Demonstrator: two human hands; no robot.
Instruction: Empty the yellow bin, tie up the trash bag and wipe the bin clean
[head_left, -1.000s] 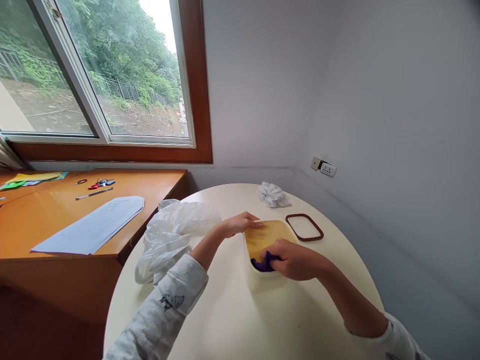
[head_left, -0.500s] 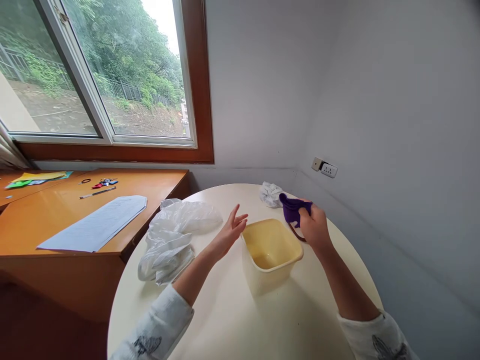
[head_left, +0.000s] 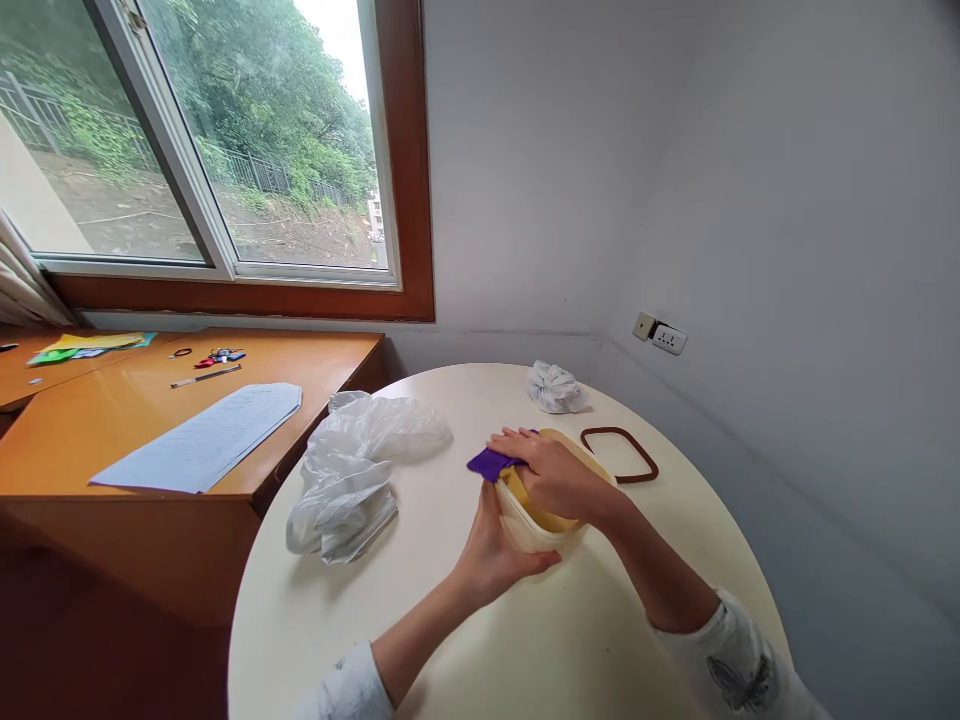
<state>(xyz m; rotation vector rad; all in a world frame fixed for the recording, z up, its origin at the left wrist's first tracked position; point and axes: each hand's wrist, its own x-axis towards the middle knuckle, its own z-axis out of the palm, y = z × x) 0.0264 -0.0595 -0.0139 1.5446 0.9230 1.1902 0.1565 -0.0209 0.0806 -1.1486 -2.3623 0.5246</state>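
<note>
A pale yellow plastic tub stands on the table, slightly tilted as far as I can tell. My left hand grips its near left side, fingers along the outer wall and thumb across the front. A purple cloth lies folded over the far left part of the rim. On it presses my right hand, palm down, with fingers wrapped over the edge and covering part of the tub's opening. To the tub's right lies a brown rounded-square ring, touched by neither hand.
A crumpled clear plastic bag is on the left of the round white table. A smaller white plastic bundle sits at the back. The wooden desk at left bears papers, a pen and keys.
My right hand has brought the purple cloth leftward onto the tub's rim. My left hand, open before, has closed on the tub's side. The brown ring now shows fully.
</note>
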